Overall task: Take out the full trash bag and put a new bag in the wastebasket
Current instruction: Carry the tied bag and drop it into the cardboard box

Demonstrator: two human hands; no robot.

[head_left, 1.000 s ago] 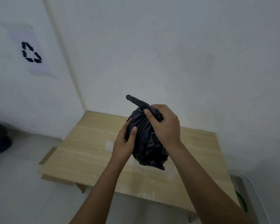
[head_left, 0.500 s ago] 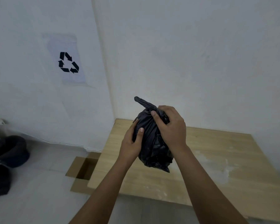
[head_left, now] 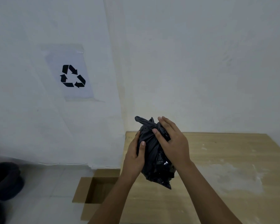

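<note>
A small black trash bag (head_left: 153,160), knotted at the top, hangs in the air between both hands above the left end of a wooden table (head_left: 217,172). My left hand (head_left: 134,156) cups its left side, thumb on the front. My right hand (head_left: 173,143) lies over the bag's upper right side just below the knot, fingers loosened and partly spread. A black tail of the knot sticks up to the left. No wastebasket can be made out for sure.
An open cardboard box (head_left: 95,189) stands on the floor just left of the table. Dark round objects (head_left: 5,180) sit at the far left on the floor. A recycling sign (head_left: 72,75) is taped to the left wall. White walls meet in a corner behind the table.
The view has swung further left, so the sign and box now sit nearer the middle. My right hand's fingers have loosened and spread on the bag's top.
</note>
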